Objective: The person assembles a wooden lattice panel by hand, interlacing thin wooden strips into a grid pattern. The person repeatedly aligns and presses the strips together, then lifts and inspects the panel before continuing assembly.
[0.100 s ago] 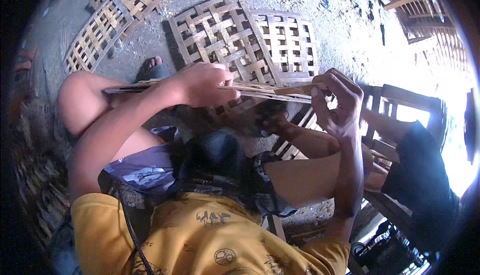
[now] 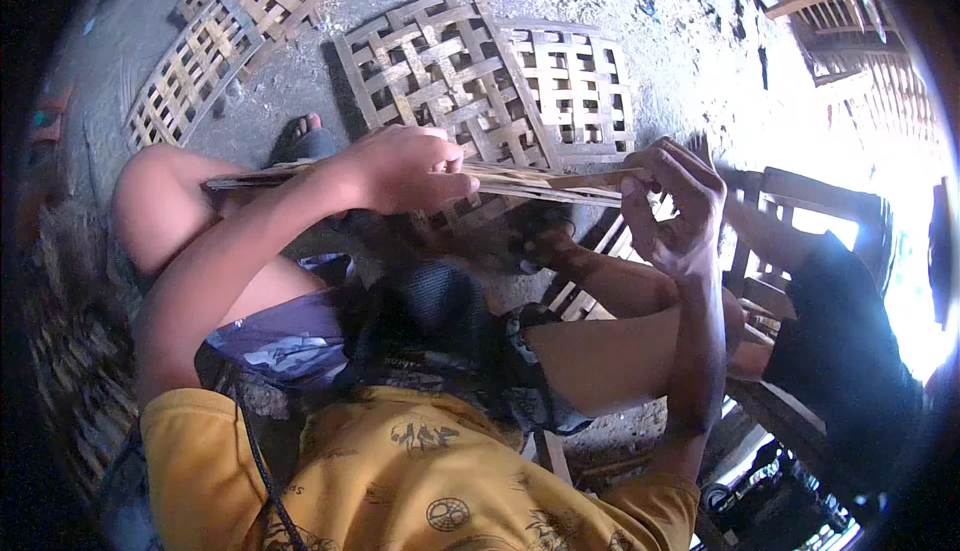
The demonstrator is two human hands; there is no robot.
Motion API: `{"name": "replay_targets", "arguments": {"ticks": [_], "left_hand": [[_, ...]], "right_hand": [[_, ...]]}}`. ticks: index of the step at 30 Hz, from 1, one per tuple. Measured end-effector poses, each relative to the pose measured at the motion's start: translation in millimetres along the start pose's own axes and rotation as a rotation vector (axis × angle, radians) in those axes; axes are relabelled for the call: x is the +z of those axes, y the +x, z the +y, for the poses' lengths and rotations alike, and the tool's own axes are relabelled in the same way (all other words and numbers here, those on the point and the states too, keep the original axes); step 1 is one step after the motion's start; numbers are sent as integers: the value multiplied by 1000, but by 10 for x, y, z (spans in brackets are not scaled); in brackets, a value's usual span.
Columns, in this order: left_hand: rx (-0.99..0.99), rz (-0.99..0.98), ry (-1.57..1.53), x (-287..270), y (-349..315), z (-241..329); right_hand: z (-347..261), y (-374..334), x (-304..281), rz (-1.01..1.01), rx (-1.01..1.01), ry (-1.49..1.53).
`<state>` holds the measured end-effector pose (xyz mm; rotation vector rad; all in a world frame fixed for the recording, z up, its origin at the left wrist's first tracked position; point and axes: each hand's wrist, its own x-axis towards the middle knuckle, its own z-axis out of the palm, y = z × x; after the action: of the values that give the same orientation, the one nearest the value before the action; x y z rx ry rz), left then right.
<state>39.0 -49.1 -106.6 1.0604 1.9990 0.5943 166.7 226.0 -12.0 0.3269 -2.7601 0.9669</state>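
Left hand, toward eleven o'clock, grips a bundle of thin strips running from ten to two. Right hand, past two, pinches a flat brown strip. Beyond, at twelve: woven panel, grounded.

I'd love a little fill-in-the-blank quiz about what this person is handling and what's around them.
1. Thin strips stick out on both sides of the ____ hand.
2. A flat brown piece is pinched in the ____ hand.
3. The large lattice panel has an over-and-under pattern: it is ____.
4. The person's printed shirt is coloured ____.

Missing words: left; right; woven; yellow.
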Motion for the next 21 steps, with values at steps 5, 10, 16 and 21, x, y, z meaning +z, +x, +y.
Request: {"name": "replay_targets", "arguments": {"ticks": [5, 10, 16, 21], "left_hand": [[75, 74, 54, 70, -22, -94], [-34, 37, 17, -26, 23, -27], [75, 212, 54, 55, 69, -121], [106, 236, 114, 55, 23, -127]], "right_hand": [[41, -122, -23, -60, 47, -52], [25, -155, -55, -70, 97, -160], [141, -197, -49, 2, -62, -124], [104, -208, 25, 39, -81, -107]]}}
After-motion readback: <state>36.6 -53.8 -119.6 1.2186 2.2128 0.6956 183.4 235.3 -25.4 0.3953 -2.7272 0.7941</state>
